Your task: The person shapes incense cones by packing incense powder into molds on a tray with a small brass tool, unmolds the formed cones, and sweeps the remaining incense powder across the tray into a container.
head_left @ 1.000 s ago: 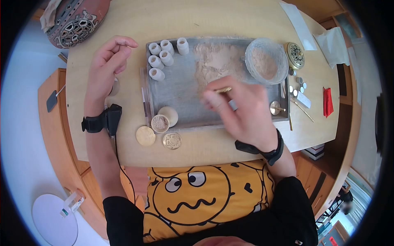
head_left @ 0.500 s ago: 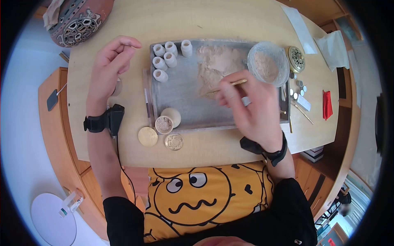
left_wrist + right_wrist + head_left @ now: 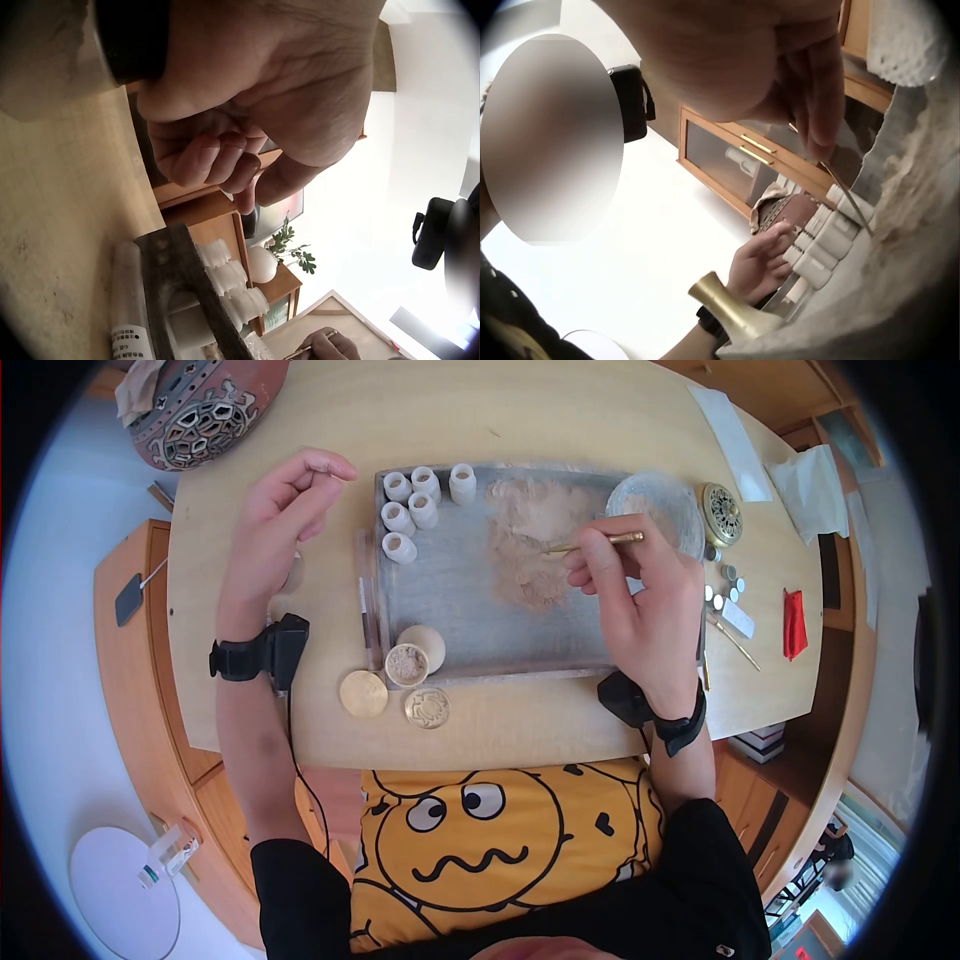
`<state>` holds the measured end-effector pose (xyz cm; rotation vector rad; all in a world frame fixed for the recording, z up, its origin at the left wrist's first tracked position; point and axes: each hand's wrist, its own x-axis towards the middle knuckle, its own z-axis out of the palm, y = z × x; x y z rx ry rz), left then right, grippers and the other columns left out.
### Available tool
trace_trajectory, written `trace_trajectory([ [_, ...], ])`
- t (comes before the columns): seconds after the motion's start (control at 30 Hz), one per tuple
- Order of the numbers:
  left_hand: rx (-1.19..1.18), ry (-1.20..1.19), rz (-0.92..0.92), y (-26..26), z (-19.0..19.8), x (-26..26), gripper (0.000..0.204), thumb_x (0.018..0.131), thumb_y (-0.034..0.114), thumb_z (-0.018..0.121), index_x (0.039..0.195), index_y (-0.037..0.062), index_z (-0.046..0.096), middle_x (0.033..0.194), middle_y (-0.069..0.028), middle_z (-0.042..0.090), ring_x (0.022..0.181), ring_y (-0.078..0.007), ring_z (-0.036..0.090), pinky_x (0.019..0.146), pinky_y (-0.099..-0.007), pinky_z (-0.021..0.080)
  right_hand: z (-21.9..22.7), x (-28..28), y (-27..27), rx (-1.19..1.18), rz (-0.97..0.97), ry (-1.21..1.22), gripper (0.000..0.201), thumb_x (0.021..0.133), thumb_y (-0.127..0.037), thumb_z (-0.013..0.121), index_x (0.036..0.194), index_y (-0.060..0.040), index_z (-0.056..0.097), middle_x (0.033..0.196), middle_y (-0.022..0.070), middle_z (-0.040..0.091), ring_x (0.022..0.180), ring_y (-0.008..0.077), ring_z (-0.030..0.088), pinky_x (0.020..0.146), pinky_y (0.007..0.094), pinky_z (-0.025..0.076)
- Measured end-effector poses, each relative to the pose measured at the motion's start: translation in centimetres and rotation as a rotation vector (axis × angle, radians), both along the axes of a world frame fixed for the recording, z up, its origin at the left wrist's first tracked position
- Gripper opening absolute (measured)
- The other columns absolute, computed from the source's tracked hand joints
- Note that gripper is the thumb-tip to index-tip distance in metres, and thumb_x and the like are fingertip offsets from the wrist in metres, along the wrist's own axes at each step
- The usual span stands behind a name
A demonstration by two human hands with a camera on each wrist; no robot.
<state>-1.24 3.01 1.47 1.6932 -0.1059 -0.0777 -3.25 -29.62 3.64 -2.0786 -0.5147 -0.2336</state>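
Note:
My right hand point(image 3: 650, 600) pinches a slim brass tool point(image 3: 626, 538) over the grey tray point(image 3: 440, 615). The tool's thin end points left at the pale brown powder point(image 3: 540, 510); in the right wrist view the thin rod point(image 3: 849, 196) comes down close to the powder point(image 3: 907, 199). Whether its tip touches is unclear. Left of the tray, my left hand point(image 3: 285, 525) hovers with loosely curled fingers and holds nothing visible; the left wrist view shows its palm side point(image 3: 262, 97). Several small white bottles point(image 3: 398, 548) stand in the tray's back left corner.
A glass bowl point(image 3: 665, 490) sits at the tray's back right, partly behind my right hand. Near the front left are an open jar of powder point(image 3: 407, 664), a gold lid point(image 3: 363, 694) and an openwork disc point(image 3: 428, 708). A pierced brass lid point(image 3: 721, 514) and red pouch point(image 3: 794, 625) lie rightward.
My right hand has moved right and a little toward the back with the tool. Powder now spreads farther toward the tray's front. My left hand keeps its pose.

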Motion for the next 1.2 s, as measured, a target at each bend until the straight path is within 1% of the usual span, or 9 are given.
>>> trace_trajectory([
  [0.13,-0.020,0.011,-0.014,0.1,-0.2,0.1,0.015,0.099,0.011,0.057,0.109,0.0038,0.066,0.073,0.0084,0.047,0.060,0.0000,0.033,0.052,-0.0199,0.024,-0.4,-0.6,0.7,0.121,0.077,0.042,0.006,0.094,-0.007,0.067,0.093,-0.0020,0.064,0.064,0.0084,0.068,0.058,0.0209,0.070,0.054,0.0290,0.051],
  [0.2,-0.013,0.011,-0.010,-0.1,-0.1,0.0,0.015,0.099,0.011,0.057,0.109,0.0037,0.066,0.073,0.0083,0.047,0.059,0.0000,0.032,0.052,-0.0199,0.024,-0.6,-1.0,1.3,0.003,0.282,-0.066,0.007,0.095,-0.008,0.067,0.094,-0.0016,0.063,0.067,0.0095,0.070,0.059,0.0224,0.070,0.055,0.0293,0.052],
  [0.4,-0.025,0.010,-0.014,0.0,0.0,0.1,0.016,0.099,0.011,0.057,0.109,0.0034,0.066,0.073,0.0082,0.047,0.059,-0.0002,0.032,0.052,-0.0199,0.024,-0.6,0.0,0.2,0.072,-0.021,0.035,0.006,0.095,-0.007,0.065,0.093,-0.0019,0.064,0.068,0.0102,0.069,0.057,0.0210,0.069,0.053,0.0305,0.051],
  [0.6,-0.017,0.017,-0.005,0.0,0.2,0.2,0.016,0.099,0.011,0.057,0.109,0.0034,0.066,0.073,0.0082,0.047,0.060,-0.0001,0.032,0.053,-0.0196,0.024,-0.1,-1.5,0.8,-0.036,0.333,0.115,0.014,0.101,-0.008,0.059,0.096,0.0037,0.062,0.077,0.0110,0.072,0.069,0.0144,0.072,0.061,0.0254,0.057],
  [0.83,-0.002,0.020,-0.024,0.1,0.1,0.1,0.017,0.101,0.011,0.055,0.112,0.0013,0.063,0.075,0.0078,0.043,0.059,-0.0011,0.031,0.053,-0.0207,0.023,0.4,-0.2,0.1,0.033,-0.018,0.081,0.005,0.094,-0.005,0.066,0.094,-0.0006,0.065,0.071,0.0094,0.071,0.059,0.0202,0.071,0.053,0.0275,0.051],
  [0.97,-0.017,-0.020,-0.015,-0.1,0.1,0.1,0.016,0.099,0.011,0.057,0.110,0.0039,0.066,0.072,0.0087,0.046,0.059,-0.0001,0.032,0.053,-0.0196,0.024,-0.5,-1.8,2.0,0.067,0.261,-0.036,0.008,0.091,-0.008,0.070,0.093,-0.0029,0.065,0.065,0.0122,0.062,0.054,0.0278,0.063,0.051,0.0348,0.048],
  [1.07,-0.012,0.032,-0.007,0.0,0.2,0.2,0.016,0.099,0.011,0.057,0.110,0.0037,0.066,0.072,0.0087,0.046,0.059,-0.0002,0.031,0.053,-0.0197,0.023,0.0,-1.9,1.9,-0.043,0.310,0.026,0.007,0.097,-0.005,0.063,0.095,0.0022,0.062,0.081,0.0113,0.073,0.069,0.0189,0.074,0.060,0.0268,0.056],
  [1.13,-0.014,0.008,-0.028,0.1,0.1,0.1,0.016,0.099,0.011,0.057,0.110,0.0036,0.066,0.073,0.0085,0.046,0.060,-0.0003,0.032,0.053,-0.0198,0.023,0.5,-1.3,1.1,-0.088,0.245,0.066,0.008,0.098,-0.005,0.062,0.096,0.0027,0.063,0.076,0.0098,0.072,0.069,0.0180,0.074,0.061,0.0265,0.056],
  [1.2,-0.008,0.003,-0.010,0.1,-0.1,0.0,0.016,0.099,0.011,0.057,0.110,0.0034,0.066,0.073,0.0084,0.046,0.060,-0.0002,0.032,0.052,-0.0198,0.023,0.9,-0.6,0.6,-0.116,-0.018,0.062,0.009,0.099,-0.005,0.061,0.097,0.0028,0.064,0.074,0.0093,0.072,0.068,0.0167,0.074,0.061,0.0259,0.056],
])
